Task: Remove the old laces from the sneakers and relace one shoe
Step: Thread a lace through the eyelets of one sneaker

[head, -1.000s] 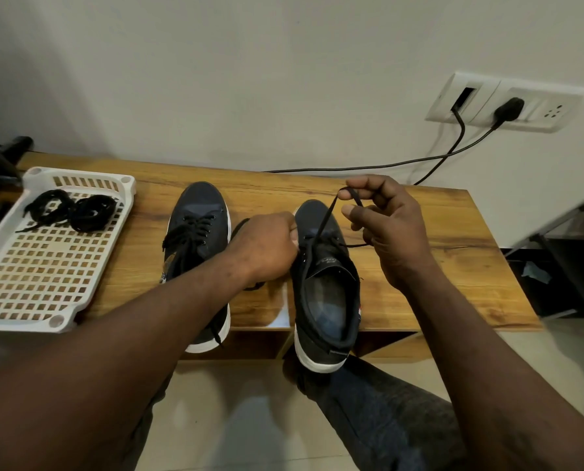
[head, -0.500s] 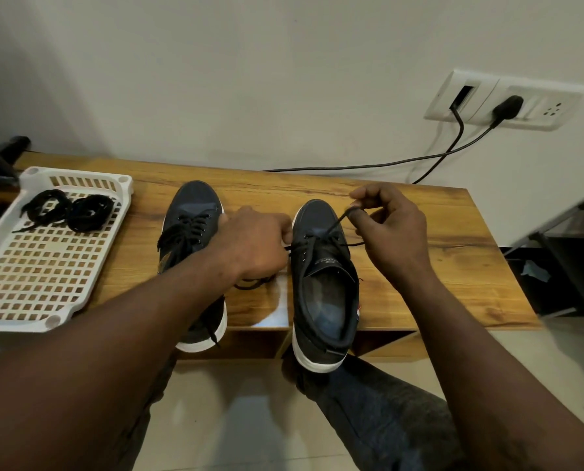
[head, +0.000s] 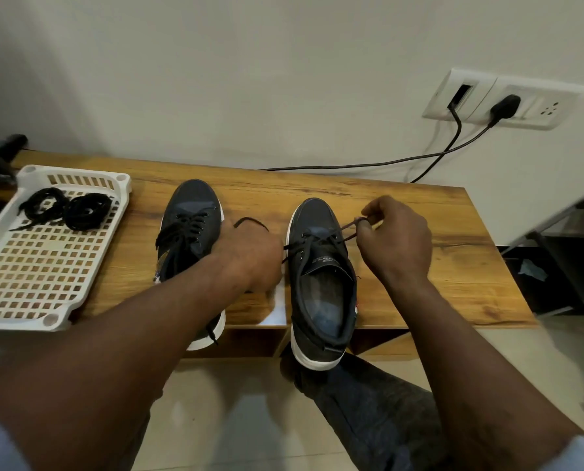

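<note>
Right sneaker (head: 321,277) stands on the table (head: 453,266), toe pointing away. Left hand (head: 250,256), just left of it, grips one lace (head: 351,224) end; right hand (head: 397,243), beside its toe, pinches the other, strand running crosswise to its length.

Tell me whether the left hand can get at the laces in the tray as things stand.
Probably yes, once freed: the left hand grips a lace of the right shoe. The tray is open-topped, its laces lie uncovered, and only the low left shoe stands between.
</note>
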{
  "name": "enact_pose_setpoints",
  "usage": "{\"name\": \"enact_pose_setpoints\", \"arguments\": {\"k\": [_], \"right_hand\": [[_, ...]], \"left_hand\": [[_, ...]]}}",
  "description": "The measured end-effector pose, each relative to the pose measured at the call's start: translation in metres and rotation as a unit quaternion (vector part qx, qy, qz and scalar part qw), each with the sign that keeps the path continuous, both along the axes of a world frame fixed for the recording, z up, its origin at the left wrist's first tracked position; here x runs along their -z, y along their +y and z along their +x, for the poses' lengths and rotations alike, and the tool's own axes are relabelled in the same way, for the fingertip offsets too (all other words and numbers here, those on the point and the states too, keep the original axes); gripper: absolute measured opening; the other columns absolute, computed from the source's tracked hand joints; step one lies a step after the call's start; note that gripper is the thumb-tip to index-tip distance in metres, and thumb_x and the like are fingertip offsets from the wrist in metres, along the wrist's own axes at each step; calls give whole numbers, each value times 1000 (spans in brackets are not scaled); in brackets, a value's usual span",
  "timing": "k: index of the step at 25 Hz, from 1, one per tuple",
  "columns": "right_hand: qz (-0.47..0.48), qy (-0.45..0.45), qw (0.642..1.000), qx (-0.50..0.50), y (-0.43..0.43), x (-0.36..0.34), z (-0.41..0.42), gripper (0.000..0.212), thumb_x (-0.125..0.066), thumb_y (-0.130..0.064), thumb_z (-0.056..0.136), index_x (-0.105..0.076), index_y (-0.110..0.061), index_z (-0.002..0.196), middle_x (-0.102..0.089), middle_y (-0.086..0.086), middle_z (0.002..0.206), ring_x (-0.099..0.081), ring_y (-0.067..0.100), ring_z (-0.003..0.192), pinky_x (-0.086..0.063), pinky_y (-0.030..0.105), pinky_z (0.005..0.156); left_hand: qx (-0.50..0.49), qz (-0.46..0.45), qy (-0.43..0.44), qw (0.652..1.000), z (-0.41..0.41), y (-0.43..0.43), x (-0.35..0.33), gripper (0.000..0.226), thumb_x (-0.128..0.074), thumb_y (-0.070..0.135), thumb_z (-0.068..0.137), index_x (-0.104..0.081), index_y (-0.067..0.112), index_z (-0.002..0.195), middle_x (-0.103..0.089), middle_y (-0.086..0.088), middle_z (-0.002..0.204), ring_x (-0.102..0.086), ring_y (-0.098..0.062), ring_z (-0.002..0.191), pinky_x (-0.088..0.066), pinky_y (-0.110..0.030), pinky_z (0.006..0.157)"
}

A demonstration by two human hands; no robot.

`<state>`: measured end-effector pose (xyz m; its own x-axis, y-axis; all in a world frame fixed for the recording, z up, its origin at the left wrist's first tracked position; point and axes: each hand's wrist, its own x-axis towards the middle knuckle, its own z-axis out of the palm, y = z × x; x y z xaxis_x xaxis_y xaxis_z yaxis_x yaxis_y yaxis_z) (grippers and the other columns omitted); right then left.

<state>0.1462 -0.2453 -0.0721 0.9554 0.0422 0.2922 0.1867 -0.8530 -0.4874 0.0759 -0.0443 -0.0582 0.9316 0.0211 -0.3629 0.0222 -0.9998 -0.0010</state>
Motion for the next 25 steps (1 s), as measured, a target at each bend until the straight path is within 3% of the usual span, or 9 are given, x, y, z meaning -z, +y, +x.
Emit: {"name": "enact_pose_setpoints", "arguments": {"k": [3,5,7,10,13,15,21,23,25], "right_hand": [[35,69,997,18,1,5,1,19,-65,-39,98,-72,-23,93,-67,-9,74,-62,14,70,-39,29,55],[77,77,994,-6,5,3,1,25,-65,-45,100,-72,-23,90,-66,-9,73,-60,8,67,-37,28,55],[110,80,990,-45,13,0,-2,26,-66,-47,99,-71,-24,88,-66,-10,72,-61,6,67,-41,27,57],[105,115,985,-80,21,1,-6,22,-71,-48,94,-71,-27,98,-70,-7,77,-66,8,72,-50,29,60],[10,197,975,-104,18,3,-6,36,-75,-43,87,-61,-29,117,-70,-1,89,-67,18,83,-56,37,69],[-28,208,972,-105,17,3,-5,37,-73,-41,87,-58,-29,119,-70,1,93,-67,21,86,-58,41,72],[-35,171,979,-110,17,4,-3,24,-71,-32,84,-66,-28,107,-70,-3,90,-67,20,87,-57,38,71],[-35,167,980,-105,17,5,-3,22,-72,-32,83,-66,-29,104,-70,-4,89,-67,19,86,-57,36,70],[-39,166,980,-102,17,5,-3,19,-73,-33,83,-66,-29,100,-69,-5,88,-66,18,85,-57,36,70]], "left_hand": [[-23,-115,-46,992,2,2,0,6,-60,26,95,-56,30,96,-56,8,89,-51,-20,94,-40,-49,100],[-64,-242,-79,965,5,7,0,10,-62,22,94,-61,31,96,-61,13,86,-59,-16,91,-47,-37,84],[-81,-319,-79,941,6,6,4,13,-64,22,96,-63,32,89,-65,13,86,-62,-13,88,-51,-36,81],[-68,-272,-86,956,7,3,9,12,-62,27,99,-62,28,87,-65,8,87,-62,-15,87,-53,-42,87],[-23,-45,-59,997,6,12,9,12,-60,32,98,-59,21,92,-61,3,92,-55,-22,98,-44,-51,104],[-10,56,11,998,2,16,8,20,-60,34,99,-57,21,84,-58,1,90,-49,-23,96,-33,-57,106],[-40,-199,-67,977,7,3,-5,9,-61,25,94,-59,34,93,-63,13,88,-58,-19,97,-40,-48,99],[-40,-218,-85,971,6,1,-3,7,-61,24,94,-63,31,94,-64,12,85,-61,-20,94,-44,-43,91],[-29,-145,-93,985,6,3,-1,3,-60,27,95,-60,26,93,-58,7,80,-56,-19,89,-46,-43,90]]}}
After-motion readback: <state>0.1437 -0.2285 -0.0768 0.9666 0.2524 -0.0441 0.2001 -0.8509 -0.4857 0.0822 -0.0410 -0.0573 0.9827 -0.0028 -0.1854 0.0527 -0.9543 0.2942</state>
